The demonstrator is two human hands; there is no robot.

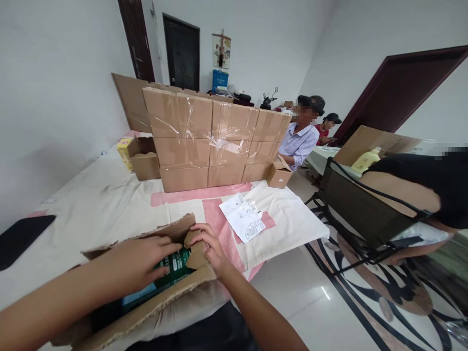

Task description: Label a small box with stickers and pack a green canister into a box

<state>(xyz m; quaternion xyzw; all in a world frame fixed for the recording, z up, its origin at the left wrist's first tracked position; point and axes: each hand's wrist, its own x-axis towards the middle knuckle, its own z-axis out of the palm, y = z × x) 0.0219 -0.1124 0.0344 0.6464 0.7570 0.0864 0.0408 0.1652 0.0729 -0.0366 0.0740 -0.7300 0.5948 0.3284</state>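
Observation:
An open cardboard carton (171, 298) with ragged edges lies before me at the table's near edge. Inside it are dark green printed packages (175, 269), partly covered by my arm and hand. My left hand (155, 256) reaches into the carton with its fingers stretched over the green packages. At the carton's right end, my right hand (210, 246) has its fingers bent around a torn cardboard flap (197, 254). The far inside of the carton, under my left forearm, is in shadow.
Taped cardboard boxes (185, 151) stand stacked across the table, with a small open box (144, 161) and another small box (280, 174) beside them. A paper sheet with drawings (243, 218) lies on the cloth. A person (302, 141) sits behind the stack; a chair (360, 209) stands at right.

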